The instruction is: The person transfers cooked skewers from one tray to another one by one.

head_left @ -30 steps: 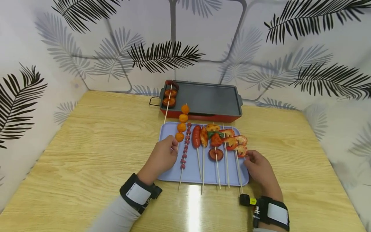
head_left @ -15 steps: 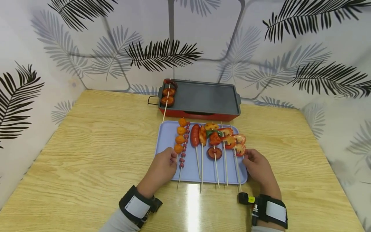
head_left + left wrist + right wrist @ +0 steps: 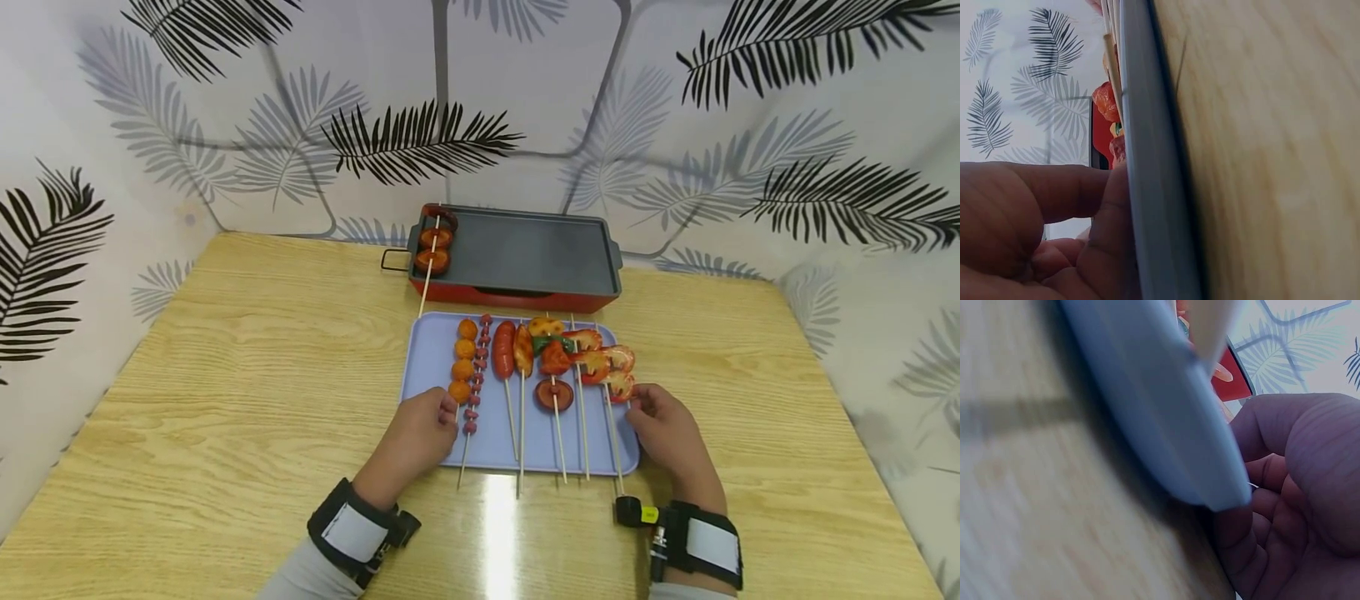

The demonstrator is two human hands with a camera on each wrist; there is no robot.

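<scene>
On the left of the lilac tray [image 3: 431,333] lies a skewer of orange balls [image 3: 462,369]. My left hand [image 3: 416,437] pinches its stick just below the lowest ball; in the left wrist view that hand's thumb and index finger [image 3: 1082,187] meet close to the tray's edge. My right hand [image 3: 669,429] grips the tray's right rim, thumb above and fingers below, as the right wrist view shows. Beside the balls lie a skewer of small pink pieces [image 3: 478,367], a sausage skewer [image 3: 503,350], a mixed skewer [image 3: 555,358] and shrimp-like skewers [image 3: 618,383].
Behind the tray stands a red grill with a dark grey top [image 3: 536,250] and a wire handle [image 3: 394,260] on its left. A mushroom skewer [image 3: 432,260] lies across its left end, its stick reaching the tray. Patterned cloth [image 3: 262,125] backs the wooden table [image 3: 300,333].
My left hand has brought the orange-ball skewer down and toward me, from over the grill's front edge onto the tray. The right hand has stayed at the tray's rim.
</scene>
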